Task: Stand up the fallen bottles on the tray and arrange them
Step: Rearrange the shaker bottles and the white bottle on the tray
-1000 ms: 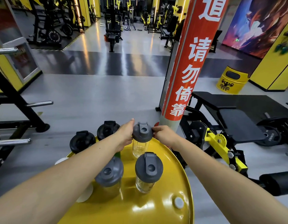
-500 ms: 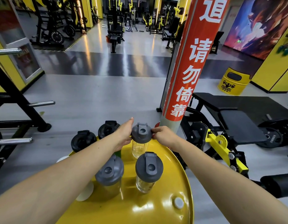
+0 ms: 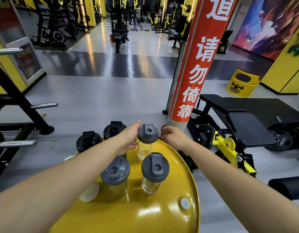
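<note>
Far bottle (image 3: pixel 147 140) stands upright at the tray's (image 3: pixel 187 174) back edge. Left hand (image 3: pixel 128 140) remains cupped against its side; right hand (image 3: pixel 174 137) has drawn off the lid, fingers loosely open, apparently clear of it. Every bottle in view is upright; placement looks nearly complete.

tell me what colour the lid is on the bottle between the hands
Grey, on the far clear bottle; the head view shows its lid best.
</note>
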`<state>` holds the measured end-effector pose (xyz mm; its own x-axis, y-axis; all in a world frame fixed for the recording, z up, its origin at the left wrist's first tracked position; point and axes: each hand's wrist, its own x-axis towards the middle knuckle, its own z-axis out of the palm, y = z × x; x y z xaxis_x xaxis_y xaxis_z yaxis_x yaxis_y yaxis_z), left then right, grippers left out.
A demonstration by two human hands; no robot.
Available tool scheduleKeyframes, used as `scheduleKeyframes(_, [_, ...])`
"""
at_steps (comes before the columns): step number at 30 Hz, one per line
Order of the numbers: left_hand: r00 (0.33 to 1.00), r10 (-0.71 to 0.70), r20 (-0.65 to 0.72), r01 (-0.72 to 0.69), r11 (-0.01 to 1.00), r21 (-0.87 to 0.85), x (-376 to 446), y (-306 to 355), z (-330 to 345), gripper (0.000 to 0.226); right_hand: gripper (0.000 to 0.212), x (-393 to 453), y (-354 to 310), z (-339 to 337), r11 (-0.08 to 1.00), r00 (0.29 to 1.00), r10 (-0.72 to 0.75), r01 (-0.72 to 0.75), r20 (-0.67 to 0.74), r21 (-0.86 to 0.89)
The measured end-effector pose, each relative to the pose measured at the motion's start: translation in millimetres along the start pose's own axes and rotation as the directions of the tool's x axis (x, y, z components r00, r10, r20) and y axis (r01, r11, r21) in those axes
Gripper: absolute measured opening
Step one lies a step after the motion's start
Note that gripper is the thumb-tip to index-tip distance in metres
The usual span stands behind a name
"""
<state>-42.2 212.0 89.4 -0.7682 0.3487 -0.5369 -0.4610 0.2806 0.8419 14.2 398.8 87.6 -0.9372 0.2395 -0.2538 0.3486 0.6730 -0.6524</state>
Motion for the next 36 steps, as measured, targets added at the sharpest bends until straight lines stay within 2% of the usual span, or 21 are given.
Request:
scheduleKeyframes(4, [0.997,-0.047,0.058,0.044,0.998,0.043,-17,-8,-2,0.085,0.04,-19,11,-8,1.0,0.999,-0.007,0.008,0.039,-0.022])
scheduleKeyframes(8, [0.994,-0.091,0.067,0.086,0.993,0.078,-29,-21,1,0.088,0.037,-35,20,-6,0.998,0.987,0.039,-0.032,0.155,-0.052])
scheduleKeyframes(14, [0.982,-0.15,0.113,0.142,0.987,0.077,-48,-30,7,0.092,0.033,-55,26,10,0.994,0.969,0.069,-0.047,0.238,-0.097])
scheduleKeyframes(17, [0.976,-0.172,0.133,0.165,0.984,0.06,-55,-33,11,0.093,0.036,-64,28,17,0.995,0.959,0.101,-0.104,0.265,-0.003])
scheduleKeyframes(20, [0.97,-0.178,0.163,0.173,0.984,0.048,-59,-37,15,0.094,0.04,-68,29,20,0.984,0.958,0.114,-0.144,0.263,0.101])
scheduleKeyframes(25, [0.975,-0.16,0.153,0.162,0.987,0.0,-61,-38,13,0.096,0.039,-67,31,26,0.978,0.969,0.099,-0.137,0.227,0.158])
scheduleKeyframes(36, [0.982,-0.141,0.127,0.144,0.99,-0.014,-57,-34,3,0.095,0.037,-58,21,32,0.987,0.977,0.053,-0.082,0.207,0.135])
